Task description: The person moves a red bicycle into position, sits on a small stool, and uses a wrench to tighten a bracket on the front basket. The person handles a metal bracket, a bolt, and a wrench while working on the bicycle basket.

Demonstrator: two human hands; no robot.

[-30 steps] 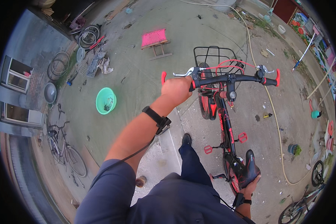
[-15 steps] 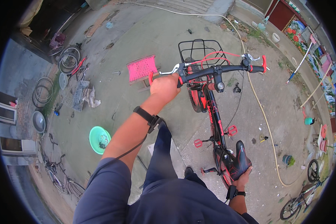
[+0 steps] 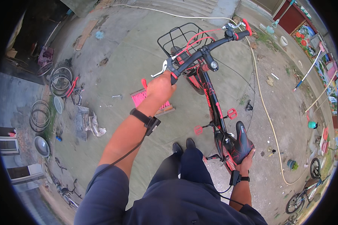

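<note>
Red-framed bicycle with black wire basket: upright on concrete
Left hand: clenched on handlebar grip
Right hand: grasping black saddle — from behind

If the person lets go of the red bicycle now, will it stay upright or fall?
The red bicycle would probably tip: only the left hand on the grip and the right hand at the saddle steady it. No kickstand shows. Its front wheel may swivel, since the handlebar looks turned.

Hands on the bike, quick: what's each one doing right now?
Left hand: closed around the bike's left handlebar grip.
Right hand: gripping the rear of the black saddle from below.
</note>
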